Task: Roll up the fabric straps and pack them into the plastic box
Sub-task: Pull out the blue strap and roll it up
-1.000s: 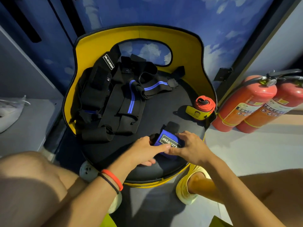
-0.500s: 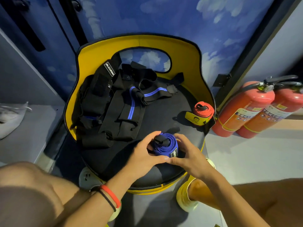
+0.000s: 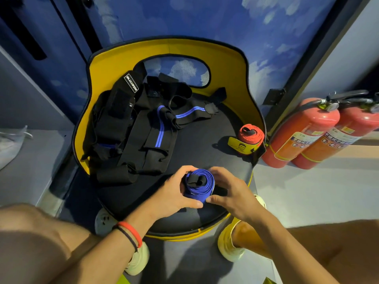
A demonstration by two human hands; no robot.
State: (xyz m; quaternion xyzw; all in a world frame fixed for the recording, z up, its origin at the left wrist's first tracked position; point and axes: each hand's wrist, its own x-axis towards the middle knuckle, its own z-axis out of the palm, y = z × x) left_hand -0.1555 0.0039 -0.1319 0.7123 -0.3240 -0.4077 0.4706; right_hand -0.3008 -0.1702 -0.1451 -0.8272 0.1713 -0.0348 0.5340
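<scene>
A blue fabric strap [image 3: 200,186], wound into a roll with a black loop at its core, stands on end at the front of the round black seat [image 3: 209,152]. My left hand [image 3: 174,192] cups its left side. My right hand [image 3: 230,191] pinches its right side and a black tab. A red rolled strap [image 3: 251,134] with a yellow label stands at the seat's right edge. A heap of loose black straps [image 3: 133,128], some with blue stripes, covers the seat's back left. No plastic box shows in this view.
The seat has a yellow curved backrest [image 3: 225,56]. Two red fire extinguishers [image 3: 301,132] lean on the floor to the right. A white bag [image 3: 10,144] lies on a grey shelf at the left. My knees and pale shoes frame the bottom.
The blue strap went from lying flat with its label up to standing on end as a roll between both hands. My view has tilted slightly down.
</scene>
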